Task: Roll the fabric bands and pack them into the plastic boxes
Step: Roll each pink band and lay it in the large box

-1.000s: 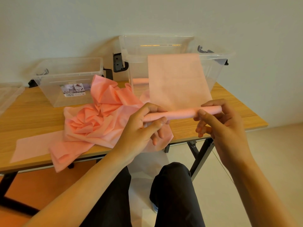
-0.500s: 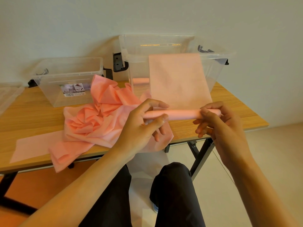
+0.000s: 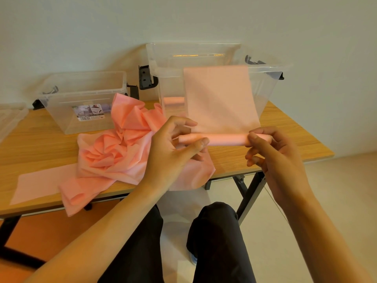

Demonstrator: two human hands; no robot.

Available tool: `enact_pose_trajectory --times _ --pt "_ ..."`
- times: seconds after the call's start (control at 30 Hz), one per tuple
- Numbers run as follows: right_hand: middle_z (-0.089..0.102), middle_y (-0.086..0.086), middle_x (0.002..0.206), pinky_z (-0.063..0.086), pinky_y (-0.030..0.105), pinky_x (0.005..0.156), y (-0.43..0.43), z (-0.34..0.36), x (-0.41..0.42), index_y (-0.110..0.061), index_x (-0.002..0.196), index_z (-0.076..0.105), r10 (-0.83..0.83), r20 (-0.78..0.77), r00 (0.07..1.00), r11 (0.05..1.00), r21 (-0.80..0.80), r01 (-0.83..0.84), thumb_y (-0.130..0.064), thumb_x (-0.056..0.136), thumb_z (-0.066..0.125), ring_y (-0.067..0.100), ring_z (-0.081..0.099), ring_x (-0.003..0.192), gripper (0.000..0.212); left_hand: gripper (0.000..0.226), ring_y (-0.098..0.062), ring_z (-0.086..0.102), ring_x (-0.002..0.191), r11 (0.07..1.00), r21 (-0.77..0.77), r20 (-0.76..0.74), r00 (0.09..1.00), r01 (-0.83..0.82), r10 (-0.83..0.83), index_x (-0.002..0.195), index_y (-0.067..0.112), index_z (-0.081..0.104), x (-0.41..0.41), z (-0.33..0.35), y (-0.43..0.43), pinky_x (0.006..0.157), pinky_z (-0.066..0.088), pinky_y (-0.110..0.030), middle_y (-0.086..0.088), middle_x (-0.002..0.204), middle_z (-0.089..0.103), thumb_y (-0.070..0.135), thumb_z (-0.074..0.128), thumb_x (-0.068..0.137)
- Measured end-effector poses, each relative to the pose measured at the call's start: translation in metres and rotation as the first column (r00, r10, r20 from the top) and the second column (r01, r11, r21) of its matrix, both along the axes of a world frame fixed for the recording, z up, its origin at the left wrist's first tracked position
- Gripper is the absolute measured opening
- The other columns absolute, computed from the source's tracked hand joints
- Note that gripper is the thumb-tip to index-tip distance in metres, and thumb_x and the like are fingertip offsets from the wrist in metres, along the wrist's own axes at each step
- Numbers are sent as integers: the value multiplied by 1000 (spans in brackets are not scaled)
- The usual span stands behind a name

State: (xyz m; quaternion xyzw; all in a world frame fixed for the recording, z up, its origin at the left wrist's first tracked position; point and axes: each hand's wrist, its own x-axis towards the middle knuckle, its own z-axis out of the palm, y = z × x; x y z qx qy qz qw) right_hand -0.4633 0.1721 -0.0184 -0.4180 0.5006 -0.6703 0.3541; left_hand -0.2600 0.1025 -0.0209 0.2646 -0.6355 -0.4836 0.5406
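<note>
A pink fabric band (image 3: 220, 99) hangs over the front rim of the large clear plastic box (image 3: 265, 82), and its lower end is wound into a tight roll (image 3: 224, 138) held above the table. My left hand (image 3: 173, 148) pinches the roll's left end between thumb and fingers. My right hand (image 3: 269, 150) grips the right end. A finished pink roll (image 3: 173, 100) lies inside the large box. A crumpled heap of pink bands (image 3: 122, 148) lies on the table to the left, partly over the front edge.
A smaller clear plastic box (image 3: 85, 99) with a label stands at the back left of the wooden table (image 3: 36, 144). A clear lid (image 3: 10, 117) shows at the far left. My knees in dark trousers (image 3: 214, 231) are below the table's edge.
The roll has turned further up the hanging band and sits slightly higher. Both hands have shifted their fingers around its ends.
</note>
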Motion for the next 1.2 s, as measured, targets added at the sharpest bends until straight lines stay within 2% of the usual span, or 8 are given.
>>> enact_pose_trajectory --times 0.1,0.33,0.53,0.73,0.9,1.0,1.07,1.2 --pt "65 12 86 52 28 57 0 1 -1 -7 106 63 -1 3 1000 1000 -15 1 -12 96 65 18 60 63 12 31 -28 74 73 1000 1 -14 1000 -7 7 109 6 60 1 -1 -1 65 63 -42 1 85 70 -2 75 84" --pt "71 12 85 53 28 56 -4 2 1 -15 139 47 -17 100 995 1000 -13 18 -11 100 62 20 61 62 42 36 -33 69 59 998 30 -30 998 -49 50 112 7 50 -1 -1 -1 60 61 -42 -4 69 66 2 75 86" --pt "73 13 87 56 24 61 -7 2 -2 -3 113 67 24 61 998 994 104 -30 -14 101 58 19 67 69 19 40 -30 66 55 996 60 -32 998 -61 63 114 8 46 -2 0 -1 54 57 -35 -8 68 64 1 73 87" --pt "71 7 84 55 20 60 -9 4 -2 -5 104 68 25 223 975 991 123 -54 -9 97 63 15 69 72 9 42 -28 70 62 987 148 -14 998 -65 67 119 8 50 -4 -2 -7 60 59 -37 5 73 69 8 76 86" --pt "69 6 78 55 19 61 -8 6 -3 -4 107 68 32 208 978 994 96 -53 -15 96 66 13 66 68 16 27 -20 71 70 983 185 -4 1000 -14 15 109 3 67 -1 -1 -8 72 62 -36 -4 80 72 7 76 85" --pt "69 6 80 56 20 62 -8 7 -2 -5 107 68 22 188 982 995 90 -39 -18 95 67 14 66 70 18 20 -18 73 76 984 178 16 1000 6 -9 106 4 70 1 -4 -7 76 62 -32 2 82 73 3 74 86" --pt "71 5 86 56 21 62 -8 7 -2 -6 107 68 20 188 982 997 75 -35 -20 94 67 15 68 74 19 15 -19 73 75 983 181 17 1000 3 -7 102 5 70 1 -5 -8 79 62 -38 1 80 73 5 73 88" --pt "72 4 88 56 21 63 -9 9 -3 -7 110 69 46 201 978 996 65 -60 -14 93 68 14 69 76 18 7 -21 71 68 987 159 30 999 7 -12 96 7 69 0 -5 -9 74 62 -36 -6 73 72 7 71 90"
